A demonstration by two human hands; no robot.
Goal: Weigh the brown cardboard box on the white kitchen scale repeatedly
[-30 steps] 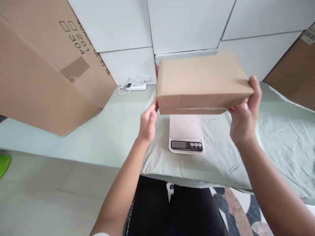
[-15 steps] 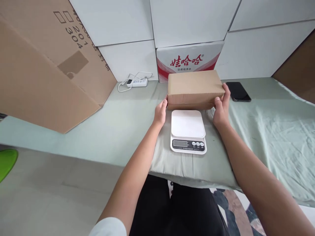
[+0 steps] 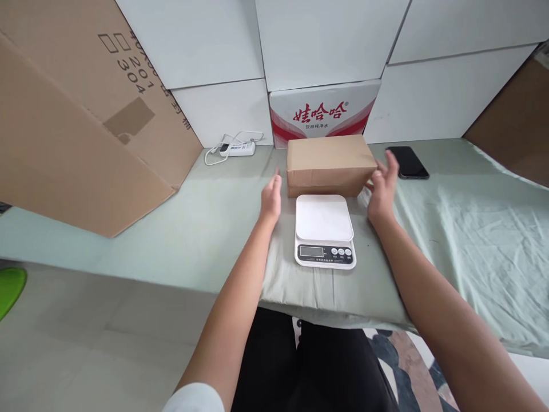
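Note:
A brown cardboard box (image 3: 330,163) rests on the green cloth, just behind a white kitchen scale (image 3: 325,229). The scale's platform is bare and its display looks blank. My left hand (image 3: 271,197) is beside the box's left end, a small gap away, fingers stretched forward and holding nothing. At the box's right end is my right hand (image 3: 382,186), its fingers spread and slightly blurred. Its thumb is close to the box's right corner; whether it still touches I cannot tell.
A black phone (image 3: 407,162) lies at the right rear. Behind the box stands a white and red carton (image 3: 321,111) against white panels. A white power strip with a cable (image 3: 238,149) lies at the back left, near a large cardboard carton (image 3: 86,126). Another brown carton (image 3: 514,114) stands far right.
The box has come down to rest on the cloth behind the scale. Both hands have loosened from its ends, the left moving outward and the right spreading its fingers. The view has shifted slightly.

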